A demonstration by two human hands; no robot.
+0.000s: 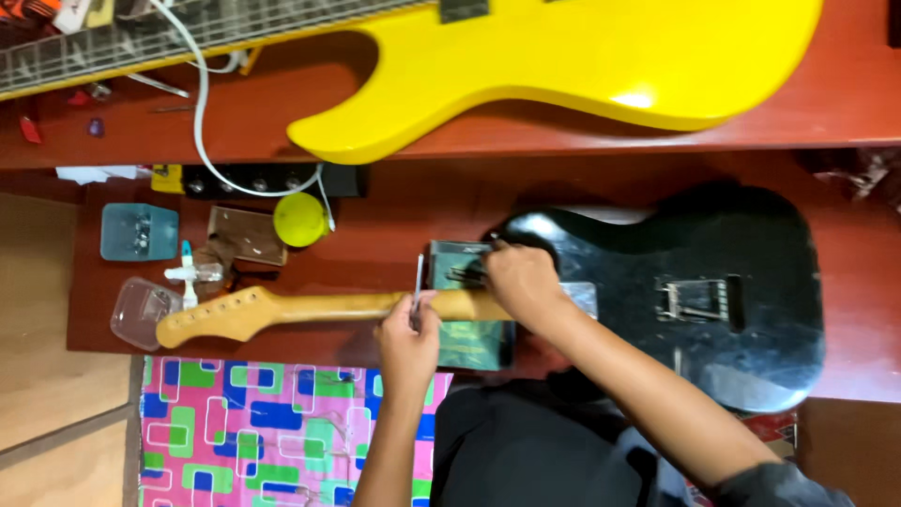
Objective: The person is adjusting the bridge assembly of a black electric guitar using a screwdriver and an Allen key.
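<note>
Left hand closes around a thin flat metal strip, perhaps a ruler or file, holding it upright across the pale wooden guitar neck, so the strip's edge meets the wood squarely. Right hand, just toward three o'clock, presses down with fingers curled where the neck joins the black guitar body; whether it grips a small tool there cannot be told. That downward press appears to steady the joint.

From the head camera, the black body lies flat on the red-brown counter with its neck running toward nine o'clock, headstock at the far end. A dark green block or book sits under the neck near the joint, seemingly as a prop to keep it level.

At twelve o'clock a yellow guitar body rests on a higher shelf, out of the working area, a white cable trailing below it. Toward ten o'clock lie a yellow-green ball, a small blue box and a clear plastic container, within reach. A bright patterned cloth covers the area at seven o'clock.
</note>
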